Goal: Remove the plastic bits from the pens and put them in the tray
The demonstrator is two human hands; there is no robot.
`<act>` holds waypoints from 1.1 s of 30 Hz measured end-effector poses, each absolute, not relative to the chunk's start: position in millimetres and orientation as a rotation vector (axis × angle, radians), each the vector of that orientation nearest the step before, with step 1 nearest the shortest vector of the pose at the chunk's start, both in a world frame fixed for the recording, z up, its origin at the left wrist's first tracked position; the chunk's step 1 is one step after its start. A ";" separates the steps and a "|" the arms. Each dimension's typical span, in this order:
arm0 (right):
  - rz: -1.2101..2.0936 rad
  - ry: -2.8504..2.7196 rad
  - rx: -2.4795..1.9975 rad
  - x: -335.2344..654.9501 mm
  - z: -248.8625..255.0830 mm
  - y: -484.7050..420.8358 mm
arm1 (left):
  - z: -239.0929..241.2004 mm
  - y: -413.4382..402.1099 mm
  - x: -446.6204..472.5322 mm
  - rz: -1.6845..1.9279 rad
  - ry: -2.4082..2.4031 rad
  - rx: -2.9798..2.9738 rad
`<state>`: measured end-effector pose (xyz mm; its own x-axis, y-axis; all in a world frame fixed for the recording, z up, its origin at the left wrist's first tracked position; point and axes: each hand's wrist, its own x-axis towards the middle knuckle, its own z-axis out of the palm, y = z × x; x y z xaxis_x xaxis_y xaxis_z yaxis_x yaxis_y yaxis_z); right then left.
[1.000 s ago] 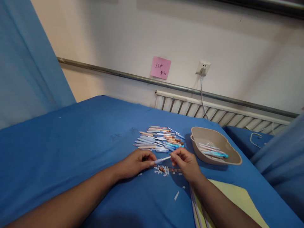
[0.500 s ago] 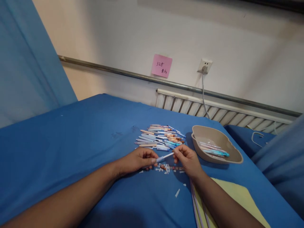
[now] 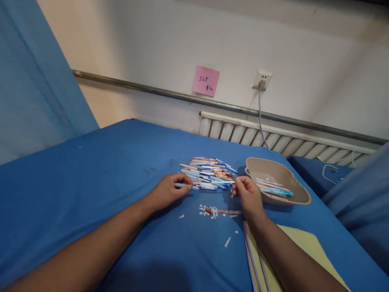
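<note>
My left hand (image 3: 170, 190) is closed on a pale blue pen barrel (image 3: 180, 185), just in front of a pile of pens (image 3: 194, 173). Between thumb and fingers, my right hand (image 3: 248, 195) pinches a thin white pen refill (image 3: 224, 182) that points toward the left hand. Whether the refill's left end still touches the barrel I cannot tell against the pens behind it. Nearer to me lie many small white plastic bits (image 3: 214, 211), a brown piece (image 3: 208, 210) and a clear patterned pen part (image 3: 229, 211).
A beige basin (image 3: 296, 190) holding several pens (image 3: 275, 190) stands at the right. Below it lies a folded yellow cloth or pad (image 3: 299, 239), partly under my right forearm. Blue cloth (image 3: 121, 162) covers the surface. Behind are a radiator (image 3: 237, 129) and a rail (image 3: 152, 91).
Both hands have moved up toward the pile and farther apart. More of the white refill shows between them, and the plastic bits are less covered.
</note>
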<state>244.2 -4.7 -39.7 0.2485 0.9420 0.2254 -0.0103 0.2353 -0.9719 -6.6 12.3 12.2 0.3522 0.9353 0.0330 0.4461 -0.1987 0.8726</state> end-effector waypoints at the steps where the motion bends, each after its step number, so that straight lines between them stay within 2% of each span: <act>1: 0.874 -1.081 -1.119 245.4 -40.1 -3.6 | 13.1 12.8 -7.5 0.752 1.228 1.812; 8: 0.913 -1.146 -1.105 238.9 -38.0 -7.9 | -0.3 15.8 -5.3 0.556 1.130 2.045; 12: 0.914 -1.154 -1.099 237.2 -36.5 -9.8 | -2.2 19.9 -7.7 0.686 1.165 2.123; 16: 0.918 -1.144 -1.098 238.0 -36.6 -8.6 | 1.0 19.2 -9.3 0.578 1.039 2.289; 20: 0.935 -1.143 -1.097 237.7 -37.1 -8.0 | 2.5 16.4 -8.8 0.642 1.051 2.324; 24: 0.935 -1.147 -1.091 237.2 -37.5 -8.4 | -1.8 17.4 -9.4 0.509 1.016 2.214; 33: 0.923 -0.986 -1.150 244.0 -40.3 -0.2 | -8.0 21.2 -2.6 0.724 1.148 1.642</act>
<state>244.0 -0.2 -40.3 0.3031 0.9428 0.1390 -0.0770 0.1696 -0.9825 -2.6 21.2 -8.0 0.3784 0.9240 -0.0556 0.3478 -0.0862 0.9336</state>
